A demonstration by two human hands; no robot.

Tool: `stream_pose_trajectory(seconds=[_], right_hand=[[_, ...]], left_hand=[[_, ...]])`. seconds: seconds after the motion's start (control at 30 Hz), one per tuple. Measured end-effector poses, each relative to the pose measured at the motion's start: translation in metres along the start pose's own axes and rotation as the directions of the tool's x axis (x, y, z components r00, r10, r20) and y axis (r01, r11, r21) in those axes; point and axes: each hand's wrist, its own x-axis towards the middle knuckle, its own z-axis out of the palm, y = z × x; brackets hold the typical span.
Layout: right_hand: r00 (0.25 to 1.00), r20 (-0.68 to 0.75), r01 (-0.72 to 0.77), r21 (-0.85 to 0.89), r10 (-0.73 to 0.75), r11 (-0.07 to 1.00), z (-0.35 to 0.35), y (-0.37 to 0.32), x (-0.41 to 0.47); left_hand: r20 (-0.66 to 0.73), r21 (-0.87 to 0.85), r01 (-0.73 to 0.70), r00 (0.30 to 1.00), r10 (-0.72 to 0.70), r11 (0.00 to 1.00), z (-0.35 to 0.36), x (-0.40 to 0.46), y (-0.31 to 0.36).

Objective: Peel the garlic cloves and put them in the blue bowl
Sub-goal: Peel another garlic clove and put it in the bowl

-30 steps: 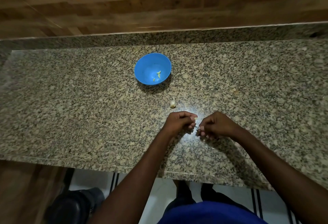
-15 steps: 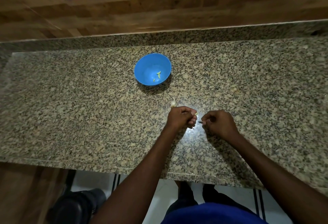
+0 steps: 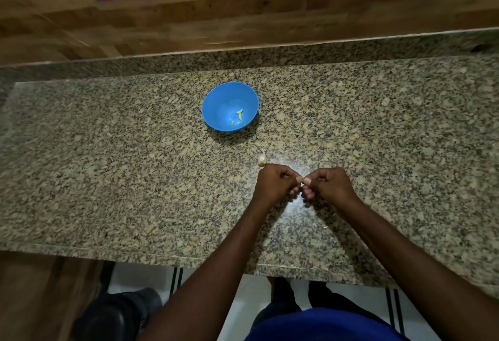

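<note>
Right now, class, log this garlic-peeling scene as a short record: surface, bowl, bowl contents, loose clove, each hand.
surface: speckled granite counter
bowl: blue bowl, upright, beyond the hands
bowl contents: a few small pale pieces
loose clove: unpeeled garlic clove on the counter, just beyond the left hand
left hand: fingers curled, pinching a small pale piece
right hand: fingers curled, pinching the same piece

open granite counter (image 3: 108, 165) all round, only blue bowl (image 3: 216, 97) and loose garlic clove (image 3: 261, 159) ahead
</note>
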Motion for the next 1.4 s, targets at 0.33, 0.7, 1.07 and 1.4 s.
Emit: stream_pose_trajectory(seconds=[0.33, 0.7, 1.07, 1.4], right_hand=[[0.997, -0.072, -0.019, 0.004, 0.019, 1.0, 0.0, 0.005, 0.003], [0.982, -0.142, -0.117, 0.054, 0.124, 0.992, -0.002, 0.007, 0.013], [0.98, -0.194, -0.008, -0.207, -0.033, 0.978, -0.029, 0.021, 0.017], [0.959, -0.276, 0.003, -0.198, -0.059, 0.98, -0.043, 0.029, 0.008]], left_hand=[[0.006, -0.089, 0.065, 0.998, -0.065, 0.994, 0.007, -0.002, -0.002], [-0.182, 0.136, -0.007, 0.983, 0.032, 0.991, 0.011, 0.012, 0.002], [-0.332, 0.52, -0.128, 0.881, 0.338, 0.844, 0.016, 0.011, -0.005], [0.296, 0.813, -0.485, 0.822, 0.487, 0.324, 0.059, 0.014, -0.012]])
